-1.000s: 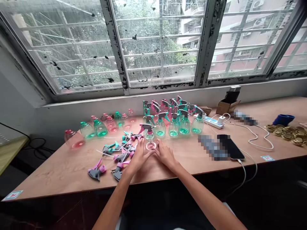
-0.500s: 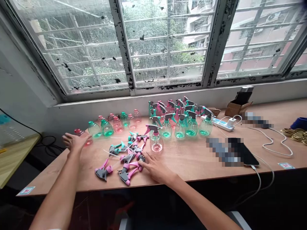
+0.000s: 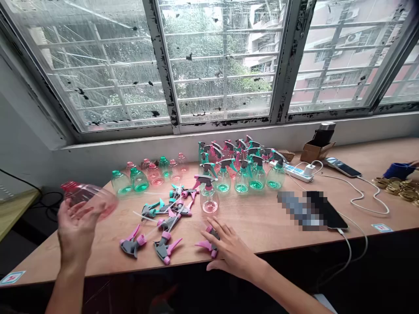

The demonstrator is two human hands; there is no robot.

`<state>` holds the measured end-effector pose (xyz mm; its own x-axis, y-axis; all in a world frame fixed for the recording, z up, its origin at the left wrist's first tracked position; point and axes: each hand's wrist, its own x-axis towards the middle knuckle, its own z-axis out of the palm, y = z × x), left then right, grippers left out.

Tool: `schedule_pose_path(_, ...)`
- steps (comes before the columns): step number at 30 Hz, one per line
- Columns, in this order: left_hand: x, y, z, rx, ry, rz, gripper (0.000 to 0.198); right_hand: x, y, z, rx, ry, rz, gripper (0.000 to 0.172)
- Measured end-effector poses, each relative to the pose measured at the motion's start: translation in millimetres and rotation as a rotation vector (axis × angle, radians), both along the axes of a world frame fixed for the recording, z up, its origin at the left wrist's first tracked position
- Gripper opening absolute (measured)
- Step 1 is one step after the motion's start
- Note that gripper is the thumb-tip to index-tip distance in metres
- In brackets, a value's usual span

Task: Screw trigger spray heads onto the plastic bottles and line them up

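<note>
My left hand is closed around a clear pink bottle, tilted on its side in the air with its red neck to the left. Over the table's front part, my right hand has its fingers and thumb around a pink and grey spray head, whose back end the hand hides. Left of it lie more loose spray heads, among them a pink-grey one, another pink-grey one and a pile with teal ones. A pink bottle with its sprayer fitted stands just beyond the right hand.
Open-necked pink and green bottles stand at the back left. Several bottles with sprayers crowd the back middle. To the right are a power strip, a phone, cables, an open box and gold-coloured pieces.
My left hand has lifted the pink bottle off the table and brought it left and nearer. My right hand has drawn a spray head out of the pile, toward the right and the front edge.
</note>
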<state>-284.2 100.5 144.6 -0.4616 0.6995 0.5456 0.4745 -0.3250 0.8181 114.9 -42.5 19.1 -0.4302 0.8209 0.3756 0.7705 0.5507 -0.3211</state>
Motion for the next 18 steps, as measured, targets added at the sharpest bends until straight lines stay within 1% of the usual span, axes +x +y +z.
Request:
schedule_pose_path(1,13.5,-19.2,0.2,0.003,-0.02,-0.085,0.123,-0.7,1.9,0.3,-0.002,-0.031,0.03,0.095)
schedule_pose_path(2,27.7,-38.6,0.8,-0.001,-0.033,-0.166,0.12,-0.7,2.8,1.3,-0.015,-0.061,0.061,0.089)
schedule_pose_path(3,41.9,-57.2,1.6,-0.013,-0.033,-0.245,0.108,0.7,2.0,3.2,-0.037,-0.083,0.09,0.076)
schedule_pose_path(4,55.3,-74.2,2.8,-0.021,-0.04,-0.324,0.093,3.8,-0.8,6.2,-0.065,-0.089,0.112,0.06)
schedule_pose_path(5,67.5,-88.7,4.3,-0.037,-0.049,-0.412,0.084,9.1,-5.9,10.8,-0.094,-0.076,0.13,0.045)
schedule_pose_path(6,78.2,-100.4,5.8,-0.064,-0.045,-0.487,0.077,16.7,-13.0,17.3,-0.12,-0.038,0.141,0.038)
schedule_pose_path(7,87.6,-109.0,7.5,-0.082,-0.034,-0.553,0.073,26.6,-21.7,25.9,-0.148,0.031,0.146,0.036)
schedule_pose_path(8,96.0,-114.9,9.2,-0.085,-0.015,-0.602,0.073,38.5,-31.3,36.6,-0.176,0.128,0.146,0.036)
schedule_pose_path(10,111.4,-120.4,13.0,-0.049,0.021,-0.662,0.077,66.8,-51.1,62.7,-0.217,0.381,0.12,0.034)
schedule_pose_path(11,119.2,-121.4,15.1,-0.02,0.025,-0.683,0.079,82.2,-60.3,76.7,-0.203,0.516,0.09,0.033)
schedule_pose_path(12,127.3,-122.1,17.2,0.006,0.026,-0.7,0.079,97.6,-68.7,90.2,-0.159,0.648,0.035,0.032)
schedule_pose_path(14,144.1,-124.1,21.5,0.044,0.035,-0.752,0.075,125.7,-82.8,112.5,-0.007,0.927,-0.069,0.026)
schedule_pose_path(16,160.3,-127.1,25.0,0.062,0.053,-0.821,0.071,146.3,-93.5,126.2,0.11,1.175,-0.121,0.02)
schedule_pose_path(18,173.5,-129.6,26.8,0.058,0.068,-0.887,0.073,157.0,-101.5,132.1,0.143,1.328,-0.136,0.017)
